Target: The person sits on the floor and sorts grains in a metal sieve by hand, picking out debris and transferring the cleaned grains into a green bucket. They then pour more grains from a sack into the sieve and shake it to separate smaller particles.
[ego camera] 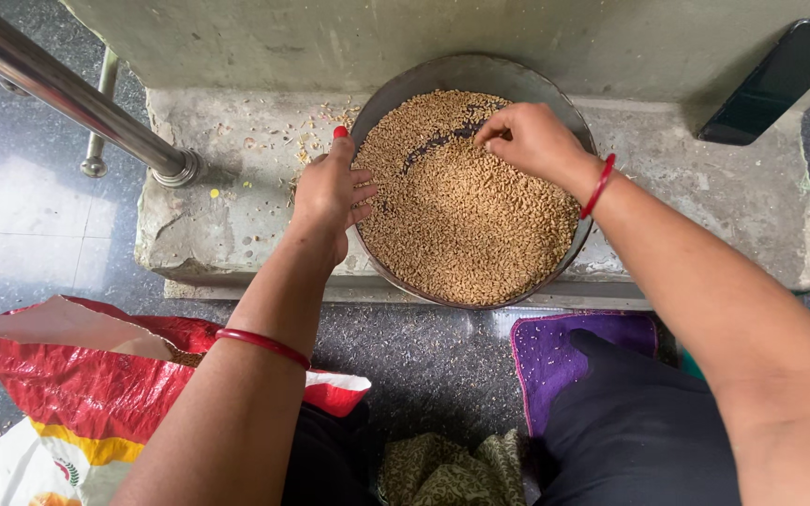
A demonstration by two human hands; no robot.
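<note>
**Two hands in a pan of grain**

Down on a stone step (236, 225), a round metal pan (480, 75), heaped with golden-brown grain (471, 225). Resting on the pan's near-left rim, the left hand (330, 192): thumb up along the edge, fingers loosely spread over the grain, clamped on nothing. Over at the far side of the heap, the right hand (532, 139), fingertips pinched together down in the grain — whether on a single kernel or a speck, impossible to tell at this size. Just left of that pinch, a dark streak of bare pan bottom showing through. Red bangles on both wrists.

Scattered husk and a few stray grains on the step, left of the pan. Above left, a steel railing (67, 94) slanting down to its foot on the stone. Top right, a dark phone (775, 84) leaning against the wall. Near the bottom left, an open red and white sack (67, 394); right of it a purple mat (555, 361) on the speckled floor.
</note>
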